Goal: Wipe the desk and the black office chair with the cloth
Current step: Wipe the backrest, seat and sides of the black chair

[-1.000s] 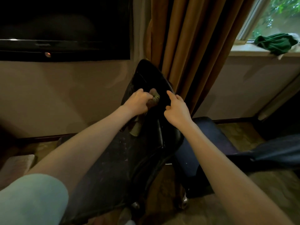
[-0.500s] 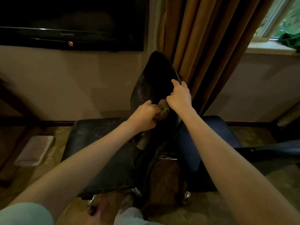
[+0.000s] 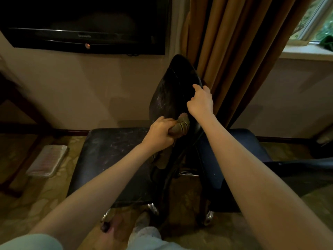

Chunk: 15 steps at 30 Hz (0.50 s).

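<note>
The black office chair [image 3: 111,159] stands in front of me, seen side-on, its dusty seat to the left and its backrest [image 3: 173,92] rising at the centre. My left hand [image 3: 160,134] grips a bunched brown striped cloth [image 3: 180,126] and presses it against the lower backrest; a loose end of the cloth hangs below my fist. Higher up, my right hand [image 3: 201,100] holds the backrest's right edge, fingers curled round it.
A dark screen [image 3: 86,24] hangs on the wall above. Brown curtains [image 3: 234,51] fall right behind the backrest. A second dark blue seat [image 3: 234,152] stands to the right. A flat tray [image 3: 47,160] lies on the patterned floor at left, beside dark furniture legs [image 3: 21,109].
My right hand climbed from beside the cloth to grip the backrest edge higher up. My left hand with the cloth slid down the backrest. The view pulled back, showing the whole seat.
</note>
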Each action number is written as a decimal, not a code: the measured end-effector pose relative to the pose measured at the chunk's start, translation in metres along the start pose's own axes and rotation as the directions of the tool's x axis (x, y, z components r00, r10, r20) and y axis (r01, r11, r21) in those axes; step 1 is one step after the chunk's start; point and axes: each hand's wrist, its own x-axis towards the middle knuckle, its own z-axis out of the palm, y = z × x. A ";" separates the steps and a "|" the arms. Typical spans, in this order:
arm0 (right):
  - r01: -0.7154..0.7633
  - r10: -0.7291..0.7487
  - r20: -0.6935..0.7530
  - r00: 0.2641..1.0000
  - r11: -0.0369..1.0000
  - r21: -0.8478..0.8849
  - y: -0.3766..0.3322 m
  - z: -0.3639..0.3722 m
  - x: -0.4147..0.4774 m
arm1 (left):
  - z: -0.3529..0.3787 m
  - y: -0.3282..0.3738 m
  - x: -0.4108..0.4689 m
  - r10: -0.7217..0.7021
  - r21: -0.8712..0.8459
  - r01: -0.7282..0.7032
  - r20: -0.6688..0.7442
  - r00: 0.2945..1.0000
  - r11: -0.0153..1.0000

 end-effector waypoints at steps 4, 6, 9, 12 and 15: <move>-0.027 0.028 -0.012 1.000 0.994 0.102 -0.001 -0.002 0.003 | -0.001 0.019 0.006 -0.116 -0.188 0.085 -0.156 0.981 0.978; -0.050 0.059 -0.038 0.998 0.978 0.200 0.003 -0.004 0.004 | -0.003 0.027 0.011 -0.127 -0.209 0.090 -0.176 0.976 0.974; -0.067 0.099 -0.085 0.991 0.944 0.324 0.007 -0.006 0.002 | -0.003 0.032 0.010 -0.147 -0.217 0.103 -0.197 0.969 0.971; -0.058 0.099 -0.112 0.989 0.945 0.323 0.006 -0.006 0.002 | 0.000 0.038 0.003 -0.128 -0.203 0.087 -0.201 0.971 0.975; -0.034 0.076 -0.141 0.987 0.960 0.279 0.005 -0.006 -0.002 | 0.001 0.041 -0.004 -0.119 -0.226 0.071 -0.205 0.972 0.972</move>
